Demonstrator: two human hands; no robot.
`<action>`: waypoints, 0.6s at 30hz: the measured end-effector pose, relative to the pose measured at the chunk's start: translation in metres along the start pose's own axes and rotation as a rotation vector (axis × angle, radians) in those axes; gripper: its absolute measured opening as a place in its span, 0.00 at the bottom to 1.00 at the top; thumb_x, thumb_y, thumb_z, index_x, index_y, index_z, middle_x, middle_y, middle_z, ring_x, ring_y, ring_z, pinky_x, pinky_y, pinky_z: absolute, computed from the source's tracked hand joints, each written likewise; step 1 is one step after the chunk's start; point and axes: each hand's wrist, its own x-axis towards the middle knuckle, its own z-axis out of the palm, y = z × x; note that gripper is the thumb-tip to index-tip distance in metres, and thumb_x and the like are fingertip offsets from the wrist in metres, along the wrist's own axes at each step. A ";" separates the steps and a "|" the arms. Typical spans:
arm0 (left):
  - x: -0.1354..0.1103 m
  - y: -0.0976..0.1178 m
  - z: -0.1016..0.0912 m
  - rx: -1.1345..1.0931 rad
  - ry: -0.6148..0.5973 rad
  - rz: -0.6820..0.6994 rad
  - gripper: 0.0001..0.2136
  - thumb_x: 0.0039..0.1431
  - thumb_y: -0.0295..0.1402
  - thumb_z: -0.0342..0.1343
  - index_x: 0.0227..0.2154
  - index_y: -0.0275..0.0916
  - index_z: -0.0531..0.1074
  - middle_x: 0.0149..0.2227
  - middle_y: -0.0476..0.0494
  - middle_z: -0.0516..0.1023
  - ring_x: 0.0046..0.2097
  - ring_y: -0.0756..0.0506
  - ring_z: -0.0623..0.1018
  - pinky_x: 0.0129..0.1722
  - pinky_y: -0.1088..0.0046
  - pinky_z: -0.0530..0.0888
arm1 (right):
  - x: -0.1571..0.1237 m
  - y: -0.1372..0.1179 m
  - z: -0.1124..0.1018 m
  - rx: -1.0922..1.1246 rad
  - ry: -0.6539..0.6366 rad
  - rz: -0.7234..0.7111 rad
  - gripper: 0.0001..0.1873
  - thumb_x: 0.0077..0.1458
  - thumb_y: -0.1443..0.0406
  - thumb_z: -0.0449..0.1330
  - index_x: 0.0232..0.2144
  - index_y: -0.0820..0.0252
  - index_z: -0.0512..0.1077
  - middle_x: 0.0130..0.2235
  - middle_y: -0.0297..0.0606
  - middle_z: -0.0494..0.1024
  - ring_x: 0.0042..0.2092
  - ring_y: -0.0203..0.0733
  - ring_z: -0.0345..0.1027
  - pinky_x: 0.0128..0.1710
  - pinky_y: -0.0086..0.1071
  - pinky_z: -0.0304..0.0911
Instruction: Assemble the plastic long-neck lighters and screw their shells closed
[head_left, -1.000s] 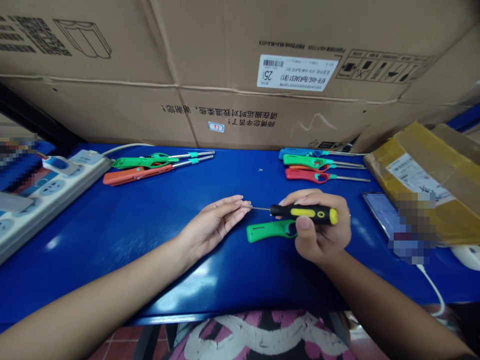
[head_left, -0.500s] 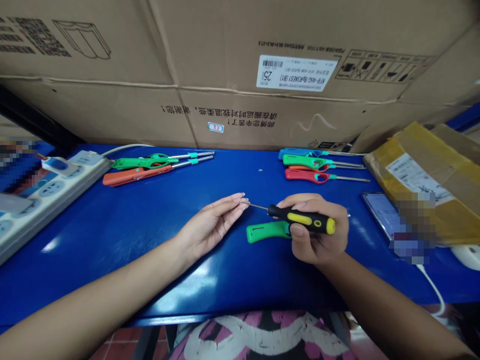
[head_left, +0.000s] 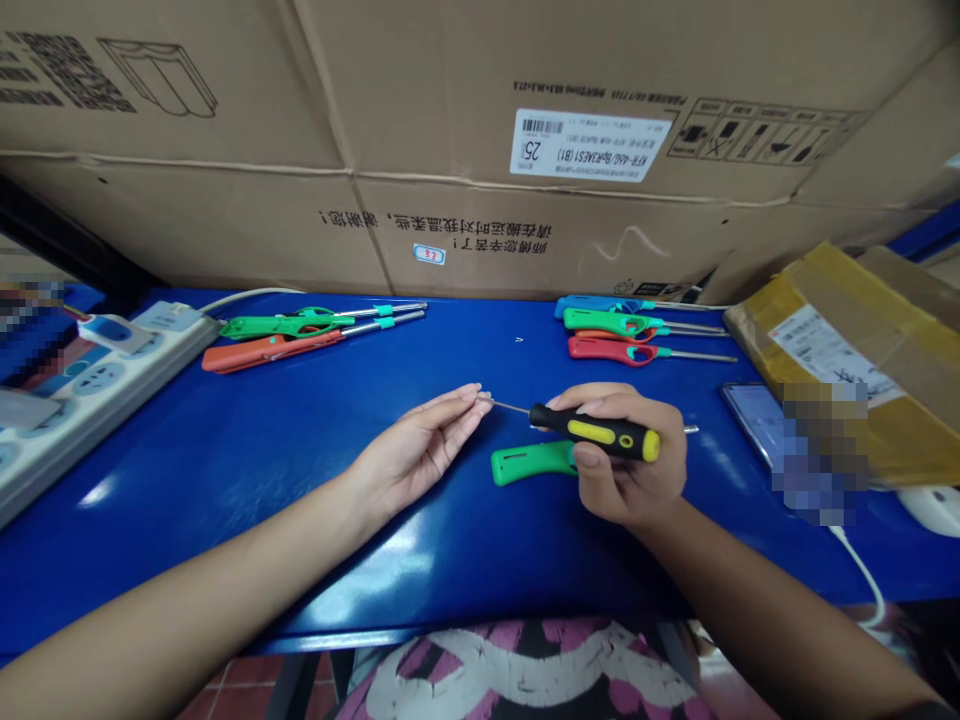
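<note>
My right hand [head_left: 634, 450] is wrapped round the black and yellow handle of a screwdriver [head_left: 592, 430], whose thin shaft points left. At the shaft's end, the fingertips of my left hand [head_left: 420, 445] are pinched together. Whatever lies between those fingertips is too small to make out. Below the screwdriver a green lighter [head_left: 531, 462] with a long metal nozzle lies on the blue table [head_left: 300, 530]. My right hand covers the middle of this lighter, and its nozzle end shows to the right of the hand.
Several long-nozzle lighters lie at the back left, an orange one [head_left: 259, 352] among them, and several at the back right, including a red one [head_left: 604, 348]. A power strip [head_left: 97, 380] stands left. Right are a phone [head_left: 750, 415] and a taped parcel [head_left: 832, 330]. Cardboard boxes [head_left: 450, 120] wall the back.
My right hand and the screwdriver have shifted slightly left, and more of the green lighter's nozzle end shows. My left hand keeps its pinch at the tip.
</note>
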 end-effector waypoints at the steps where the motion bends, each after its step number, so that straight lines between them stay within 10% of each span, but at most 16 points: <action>1: 0.000 0.000 0.000 0.005 -0.001 0.002 0.15 0.64 0.14 0.52 0.50 0.27 0.75 0.37 0.36 0.83 0.33 0.49 0.85 0.41 0.81 0.83 | 0.000 0.000 0.000 0.001 0.007 -0.005 0.18 0.57 0.72 0.61 0.50 0.61 0.66 0.39 0.41 0.74 0.42 0.44 0.77 0.37 0.39 0.77; 11: 0.000 0.001 -0.003 0.088 -0.084 0.030 0.10 0.66 0.16 0.51 0.41 0.26 0.78 0.38 0.34 0.84 0.36 0.47 0.86 0.38 0.80 0.83 | 0.000 0.000 0.001 0.004 0.032 0.050 0.16 0.58 0.71 0.61 0.49 0.60 0.67 0.39 0.42 0.75 0.41 0.44 0.77 0.33 0.38 0.77; 18: 0.004 0.000 -0.007 0.307 -0.169 0.080 0.13 0.65 0.36 0.59 0.44 0.30 0.79 0.41 0.32 0.84 0.41 0.44 0.85 0.42 0.75 0.83 | 0.005 0.001 0.000 0.027 0.179 0.112 0.11 0.63 0.67 0.58 0.48 0.56 0.68 0.38 0.41 0.76 0.32 0.41 0.76 0.25 0.37 0.76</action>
